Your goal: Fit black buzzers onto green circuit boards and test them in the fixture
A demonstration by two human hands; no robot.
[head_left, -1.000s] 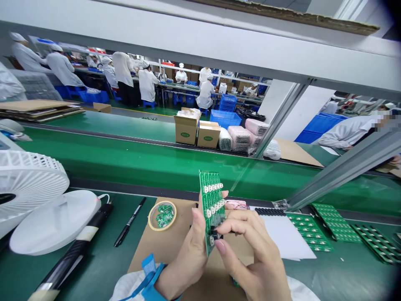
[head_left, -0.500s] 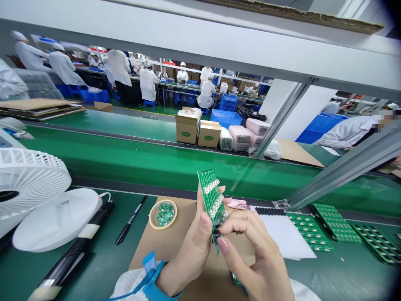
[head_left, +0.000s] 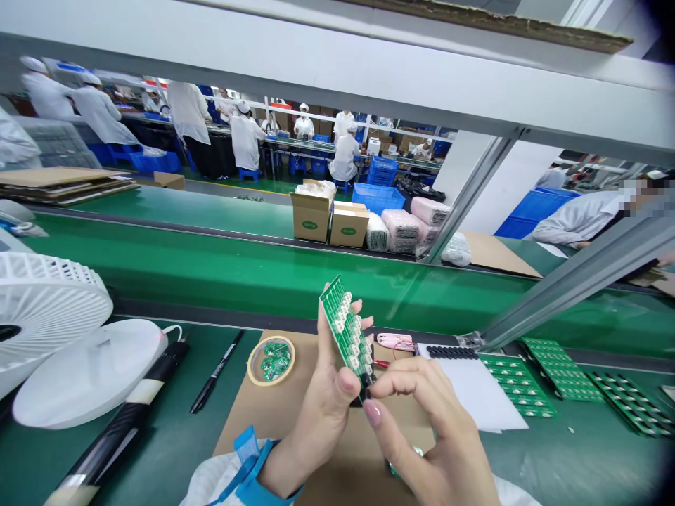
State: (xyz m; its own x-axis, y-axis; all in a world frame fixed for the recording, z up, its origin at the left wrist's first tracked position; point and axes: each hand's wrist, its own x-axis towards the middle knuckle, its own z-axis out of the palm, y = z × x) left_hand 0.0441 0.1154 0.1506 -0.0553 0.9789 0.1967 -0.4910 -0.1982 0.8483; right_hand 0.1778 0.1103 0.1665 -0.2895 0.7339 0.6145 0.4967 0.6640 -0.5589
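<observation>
My left hand (head_left: 321, 414) grips a narrow green circuit board strip (head_left: 345, 329) with white components, held up tilted over a brown cardboard mat (head_left: 274, 407). My right hand (head_left: 422, 436) pinches a small black part against the strip's lower end, fingers closed; I cannot name the part. A blue strap circles my left wrist. A tape roll (head_left: 271, 360) with small green boards inside lies on the mat to the left.
A white fan (head_left: 47, 309) and its round base stand at left, with a black pen (head_left: 216, 372) and a dark rod beside them. Green board panels (head_left: 519, 386) and white paper lie at right. A green conveyor carries cardboard boxes (head_left: 330, 221). People in white work beyond.
The board strip has tilted over to the left and risen a little. My right fingers have stayed pinched at its lower end.
</observation>
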